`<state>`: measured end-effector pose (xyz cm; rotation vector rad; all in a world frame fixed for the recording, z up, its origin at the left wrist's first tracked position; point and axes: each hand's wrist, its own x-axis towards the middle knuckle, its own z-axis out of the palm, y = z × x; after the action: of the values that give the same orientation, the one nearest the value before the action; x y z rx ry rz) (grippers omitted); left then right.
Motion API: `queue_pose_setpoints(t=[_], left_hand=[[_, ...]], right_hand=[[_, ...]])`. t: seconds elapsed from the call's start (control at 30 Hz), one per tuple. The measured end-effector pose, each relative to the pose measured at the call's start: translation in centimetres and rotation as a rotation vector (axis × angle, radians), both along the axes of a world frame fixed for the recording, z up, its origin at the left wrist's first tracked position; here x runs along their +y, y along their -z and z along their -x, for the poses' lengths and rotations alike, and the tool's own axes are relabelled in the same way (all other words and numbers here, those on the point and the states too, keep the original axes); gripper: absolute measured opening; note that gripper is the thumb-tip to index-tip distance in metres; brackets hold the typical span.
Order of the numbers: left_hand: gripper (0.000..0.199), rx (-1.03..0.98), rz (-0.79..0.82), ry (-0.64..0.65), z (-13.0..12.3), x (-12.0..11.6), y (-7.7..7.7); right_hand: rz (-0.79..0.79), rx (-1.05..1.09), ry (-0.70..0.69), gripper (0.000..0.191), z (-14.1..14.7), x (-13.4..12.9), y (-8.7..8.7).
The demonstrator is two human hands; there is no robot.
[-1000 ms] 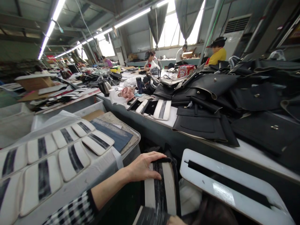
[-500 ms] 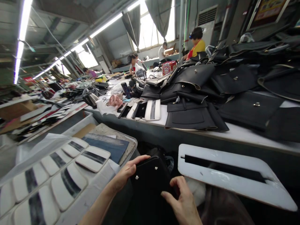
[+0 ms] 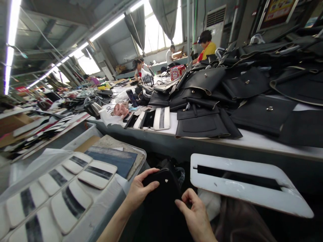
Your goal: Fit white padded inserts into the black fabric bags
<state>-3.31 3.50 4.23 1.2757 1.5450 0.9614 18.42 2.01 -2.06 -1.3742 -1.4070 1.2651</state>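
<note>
A black leather panel [image 3: 158, 201] with rounded corners is held up between my two hands, its lower part lost in shadow. One small bright metal-looking spot shows near its top. My left hand [image 3: 137, 190] grips the upper left corner, thumb lying across the front face and fingers behind the edge. At the right edge, my right hand [image 3: 194, 211] pinches the panel between thumb and curled fingers. White pieces with a black stripe [image 3: 97, 174] lie in rows on a pale surface to the left of my left hand.
A white board with a long slot [image 3: 244, 183] stands to the right. Black leather bag parts [image 3: 204, 122] are piled on the table beyond, with a pink fan [image 3: 120, 110] and more striped pieces [image 3: 162, 118]. A blue sheet [image 3: 113, 159] lies at centre left. Several people work farther back.
My left thumb has come over the panel's front, covering the area where a second bright spot showed. My right hand stays at the right edge. The view has shifted slightly.
</note>
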Motion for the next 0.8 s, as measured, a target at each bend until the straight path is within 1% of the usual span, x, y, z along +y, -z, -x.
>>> queue_pose_setpoints(t=[0.07,0.13,0.2,0.3,0.37,0.4,0.47,0.5,0.57,0.63,0.67,0.73,0.8], left_hand=[[0.043,0.016,-0.02,-0.023,-0.3,-0.1,0.1],[0.041,0.033,-0.041,-0.036,-0.6,-0.2,0.0],[0.039,0.058,-0.064,-0.05,-0.9,-0.3,0.0],[0.036,0.101,-0.107,-0.083,-1.1,-0.4,-0.1],[0.037,0.111,-0.12,-0.115,-1.2,-0.4,-0.1],[0.039,0.095,-0.126,-0.146,-1.2,-0.3,0.0],[0.047,-0.005,-0.143,-0.248,-1.4,-0.4,0.3],[0.05,-0.098,-0.148,-0.316,-1.5,-0.7,0.5],[0.053,-0.361,-0.116,-0.427,-1.8,-1.5,1.2],[0.05,-0.61,-0.07,-0.482,-2.4,-2.6,1.9],[0.048,-0.695,-0.06,-0.501,-2.7,-3.2,2.2],[0.044,-0.768,-0.074,-0.544,-3.6,-4.0,2.4],[0.04,-0.772,-0.106,-0.586,-4.3,-4.4,1.9]], right_hand=[[0.007,0.005,0.032,0.019,0.2,0.0,0.0],[-0.031,0.002,0.03,0.029,0.6,0.0,0.0],[-0.123,-0.03,0.005,0.034,1.1,-0.1,0.1],[-0.244,-0.106,-0.006,0.03,2.0,0.1,0.3],[-0.267,-0.127,-0.018,0.022,2.4,0.5,0.6],[-0.271,-0.126,-0.032,0.021,2.5,0.7,0.6],[-0.282,-0.097,-0.058,0.027,2.6,1.2,0.7],[-0.284,-0.07,-0.07,0.03,2.6,1.4,0.8],[-0.263,-0.009,-0.098,0.034,2.2,1.8,0.8],[-0.203,0.034,-0.137,0.036,1.8,2.2,0.9],[-0.169,0.036,-0.16,0.037,1.5,2.4,0.9],[-0.11,-0.003,-0.165,0.039,1.3,2.8,0.8],[-0.074,-0.062,-0.099,0.043,1.4,3.1,0.3]])
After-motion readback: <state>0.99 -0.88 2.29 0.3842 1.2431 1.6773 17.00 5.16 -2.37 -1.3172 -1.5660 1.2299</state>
